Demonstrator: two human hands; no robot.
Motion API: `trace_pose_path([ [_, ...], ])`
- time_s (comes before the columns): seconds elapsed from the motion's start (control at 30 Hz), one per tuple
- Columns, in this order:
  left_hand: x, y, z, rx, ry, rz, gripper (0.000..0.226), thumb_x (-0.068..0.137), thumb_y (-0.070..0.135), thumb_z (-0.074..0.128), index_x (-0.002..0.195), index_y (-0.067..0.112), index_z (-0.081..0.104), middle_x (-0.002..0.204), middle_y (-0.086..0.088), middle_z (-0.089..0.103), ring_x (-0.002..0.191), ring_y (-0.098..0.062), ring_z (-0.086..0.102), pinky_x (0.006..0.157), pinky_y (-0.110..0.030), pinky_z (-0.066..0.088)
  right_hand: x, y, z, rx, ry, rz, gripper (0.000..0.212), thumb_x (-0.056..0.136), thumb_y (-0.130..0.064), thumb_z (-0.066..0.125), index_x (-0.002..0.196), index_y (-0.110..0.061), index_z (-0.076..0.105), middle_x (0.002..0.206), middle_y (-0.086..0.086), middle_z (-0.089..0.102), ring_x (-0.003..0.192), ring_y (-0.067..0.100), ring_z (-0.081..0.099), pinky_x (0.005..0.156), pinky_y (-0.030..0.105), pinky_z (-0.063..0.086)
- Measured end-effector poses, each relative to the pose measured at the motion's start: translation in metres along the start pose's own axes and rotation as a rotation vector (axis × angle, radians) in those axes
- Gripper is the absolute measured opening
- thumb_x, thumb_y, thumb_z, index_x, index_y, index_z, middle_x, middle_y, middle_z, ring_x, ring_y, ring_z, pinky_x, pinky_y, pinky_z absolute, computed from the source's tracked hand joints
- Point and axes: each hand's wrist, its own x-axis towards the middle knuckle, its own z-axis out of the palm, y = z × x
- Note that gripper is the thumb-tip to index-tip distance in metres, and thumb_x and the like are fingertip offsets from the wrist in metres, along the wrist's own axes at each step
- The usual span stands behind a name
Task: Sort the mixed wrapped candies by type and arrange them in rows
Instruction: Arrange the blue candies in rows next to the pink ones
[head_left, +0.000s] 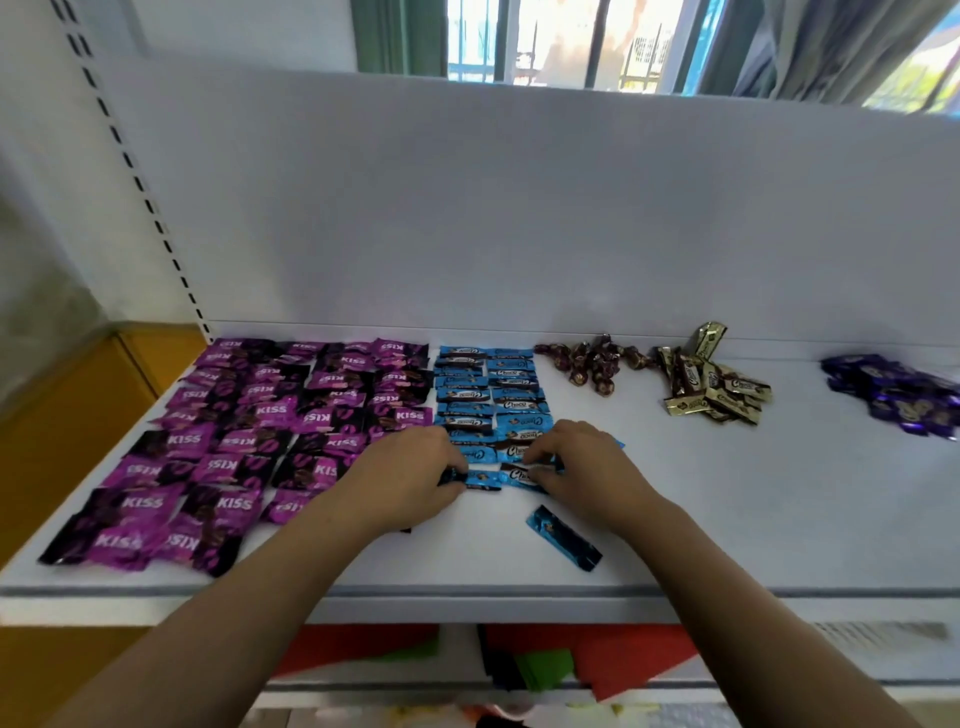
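Both hands at frame centre: left hand (410, 475) pinching one blue foil-wrapped candy bar (483, 479), right hand (582, 462) pinching another (522, 475) | bottom of the two blue columns (485, 395) on white shelf (675, 519) | tip: butt ends together, square them, then grab the stray blue bar (563, 538) lower down

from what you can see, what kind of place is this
Probably a shop or stockroom display rack, not a home: a white shelf with a slotted upright for adjustable brackets, a plain back panel, and another shelf below holding coloured paper. A barred window sits behind.
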Motion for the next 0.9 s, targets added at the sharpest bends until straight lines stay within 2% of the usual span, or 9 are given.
trace_pose_path([
  [0.13, 0.0, 0.0, 0.0, 0.021, 0.01, 0.02, 0.03, 0.095, 0.039, 0.054, 0.118, 0.026, 0.068, 0.11, 0.004, 0.057, 0.098, -0.014, 0.055, 0.083, -0.037, 0.053, -0.009, 0.005, 0.001, -0.017, -0.028, -0.063, 0.029, 0.09, -0.044, 0.059, 0.116, -0.036, 0.067, 0.112, -0.014, 0.056, 0.105, 0.009, 0.045, 0.094, 0.033, 0.037],
  [0.5, 0.0, -0.002, 0.003, 0.049, 0.054, -0.011, 0.033, 0.096, 0.042, 0.052, 0.121, 0.026, 0.066, 0.115, 0.004, 0.057, 0.103, -0.015, 0.055, 0.085, -0.036, 0.053, -0.004, 0.004, 0.002, 0.036, -0.011, -0.089, 0.026, 0.092, -0.035, 0.06, 0.118, -0.035, 0.067, 0.114, -0.012, 0.059, 0.104, 0.009, 0.048, 0.093, 0.031, 0.043],
  [0.63, -0.004, 0.006, 0.0, 0.019, 0.087, 0.002, 0.034, 0.095, 0.044, 0.052, 0.119, 0.026, 0.067, 0.112, 0.006, 0.058, 0.103, -0.012, 0.054, 0.083, -0.033, 0.052, -0.008, 0.022, -0.018, 0.117, 0.023, 0.027, 0.025, 0.091, -0.024, 0.063, 0.115, -0.028, 0.068, 0.117, -0.008, 0.06, 0.104, 0.008, 0.053, 0.094, 0.026, 0.044],
  [0.7, -0.007, 0.018, -0.001, -0.053, 0.082, 0.045, 0.035, 0.094, 0.045, 0.053, 0.122, 0.027, 0.064, 0.115, 0.008, 0.056, 0.108, -0.011, 0.051, 0.088, -0.032, 0.048, -0.011, 0.037, -0.028, 0.058, -0.025, 0.091, 0.03, 0.091, -0.021, 0.062, 0.12, -0.026, 0.065, 0.122, -0.005, 0.058, 0.112, 0.011, 0.052, 0.099, 0.026, 0.041],
  [0.8, -0.009, 0.045, 0.002, -0.112, 0.023, 0.207, 0.042, 0.095, 0.048, 0.051, 0.132, 0.03, 0.056, 0.124, 0.01, 0.05, 0.116, -0.009, 0.043, 0.098, -0.03, 0.04, -0.014, 0.049, -0.031, -0.049, -0.16, 0.105, 0.039, 0.092, -0.034, 0.06, 0.13, -0.028, 0.058, 0.131, -0.004, 0.053, 0.119, 0.015, 0.047, 0.104, 0.032, 0.039],
  [0.9, -0.005, 0.066, 0.01, -0.052, -0.056, 0.325, 0.045, 0.096, 0.047, 0.048, 0.138, 0.03, 0.049, 0.132, 0.008, 0.043, 0.121, -0.012, 0.036, 0.103, -0.033, 0.034, -0.014, 0.049, -0.027, -0.095, -0.153, 0.109, 0.038, 0.092, -0.042, 0.058, 0.128, -0.031, 0.059, 0.125, -0.003, 0.051, 0.115, 0.016, 0.044, 0.101, 0.035, 0.04],
])
